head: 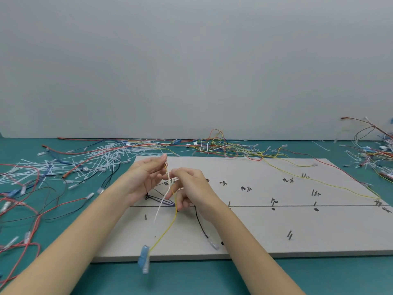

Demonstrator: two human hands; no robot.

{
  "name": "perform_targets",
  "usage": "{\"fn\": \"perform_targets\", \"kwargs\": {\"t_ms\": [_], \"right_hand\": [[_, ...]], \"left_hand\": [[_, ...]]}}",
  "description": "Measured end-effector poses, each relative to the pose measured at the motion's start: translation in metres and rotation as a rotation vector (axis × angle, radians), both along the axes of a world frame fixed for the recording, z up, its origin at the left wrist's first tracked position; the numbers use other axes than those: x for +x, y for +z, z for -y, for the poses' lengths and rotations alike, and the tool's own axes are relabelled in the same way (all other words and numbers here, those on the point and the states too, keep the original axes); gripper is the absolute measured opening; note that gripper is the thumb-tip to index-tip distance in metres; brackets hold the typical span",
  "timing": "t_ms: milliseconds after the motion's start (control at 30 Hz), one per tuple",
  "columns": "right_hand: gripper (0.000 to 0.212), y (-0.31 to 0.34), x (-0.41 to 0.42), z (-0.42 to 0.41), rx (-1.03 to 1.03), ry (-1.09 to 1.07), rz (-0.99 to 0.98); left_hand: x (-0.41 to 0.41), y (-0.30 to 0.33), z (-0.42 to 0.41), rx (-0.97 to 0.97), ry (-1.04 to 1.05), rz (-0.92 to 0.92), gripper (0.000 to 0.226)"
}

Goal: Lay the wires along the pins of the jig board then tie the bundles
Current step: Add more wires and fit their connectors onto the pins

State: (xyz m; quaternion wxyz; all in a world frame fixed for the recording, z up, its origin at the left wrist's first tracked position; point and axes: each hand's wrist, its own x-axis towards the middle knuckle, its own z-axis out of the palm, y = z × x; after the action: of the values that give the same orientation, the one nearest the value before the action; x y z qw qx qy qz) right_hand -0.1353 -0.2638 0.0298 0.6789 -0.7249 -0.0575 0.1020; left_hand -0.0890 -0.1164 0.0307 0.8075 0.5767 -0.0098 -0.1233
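Both hands raised over the left part of the grey jig board [244, 226], which lies flat on the teal table [191, 277]. Left hand [146, 177] pinches the top of a white cable tie [162, 201] between thumb and forefinger; tie hangs down toward the board. Right hand [189, 186], fingers curled, pinches at the tie and a yellow wire [168, 228] just beside the left. Yellow wire drops to a blue connector [143, 257] at the board's near edge. Black wire [201, 225] runs from under the right hand to a clear terminal. Upright pins [289, 234] dot the board. Loose ties [100, 160] and wires [223, 145] are heaped on the table behind and left
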Motion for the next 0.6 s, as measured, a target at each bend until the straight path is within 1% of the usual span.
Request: {"fn": "perform_targets", "kwargs": {"t_ms": [67, 100, 133, 200, 300, 467, 600], "right_hand": [[0.044, 0.001, -0.001, -0.003, 0.065, 0.028, -0.038], [0.047, 0.001, -0.002, -0.003, 0.080, 0.044, -0.051], [0.046, 0.002, -0.003, -0.003, 0.075, 0.060, -0.050], [0.034, 0.001, -0.005, 0.000, 0.032, 0.076, -0.017], [0.024, -0.002, -0.004, 0.004, -0.014, 0.055, 0.020], [0.025, -0.004, -0.003, 0.009, -0.011, 0.056, 0.006], [0.025, -0.002, -0.003, 0.016, -0.053, 0.118, -0.008]], "left_hand": [[0.001, -0.001, 0.000, 0.024, 0.004, 0.028, 0.020], [0.001, -0.002, -0.001, 0.045, 0.006, 0.044, 0.020], [0.002, -0.003, -0.002, 0.064, 0.006, 0.062, 0.021], [0.002, -0.004, -0.001, 0.078, 0.011, 0.091, 0.021], [0.002, -0.006, 0.001, 0.082, 0.048, 0.093, 0.022], [0.003, -0.008, 0.001, 0.198, 0.102, 0.082, 0.020], [0.004, -0.008, -0.003, 0.223, 0.112, 0.044, 0.018]]}}
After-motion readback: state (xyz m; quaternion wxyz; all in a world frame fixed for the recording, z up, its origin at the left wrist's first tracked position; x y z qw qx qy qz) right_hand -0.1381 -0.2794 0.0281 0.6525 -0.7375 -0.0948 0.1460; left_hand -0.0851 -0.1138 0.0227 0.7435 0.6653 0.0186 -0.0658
